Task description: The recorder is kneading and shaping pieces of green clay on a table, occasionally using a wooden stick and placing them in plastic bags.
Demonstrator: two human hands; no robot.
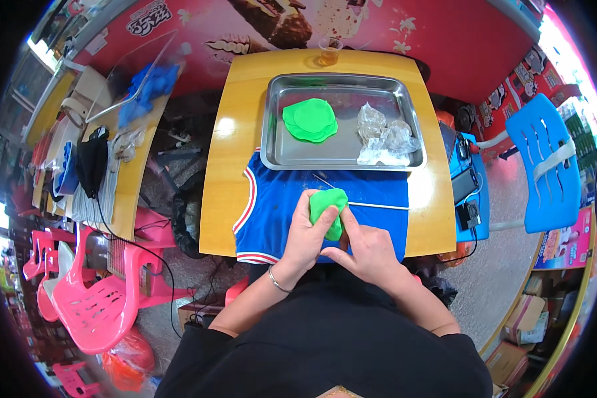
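Note:
My left hand is closed round a soft green piece, its thumb pressed across the front. What the piece is made of I cannot tell. My right hand has its index fingertip against the right edge of that piece, with the thumb stretched out apart below; its other fingers are partly hidden. Beyond both hands, several flat rounded green pieces lie overlapped in a metal tray. A thin pale stick rests on the blue garment just behind my hands.
Crumpled clear plastic bags lie in the tray's right side. A cup of amber liquid stands at the yellow table's far edge. Pink chairs are at the left, a blue chair at the right. A dark cable hangs at left.

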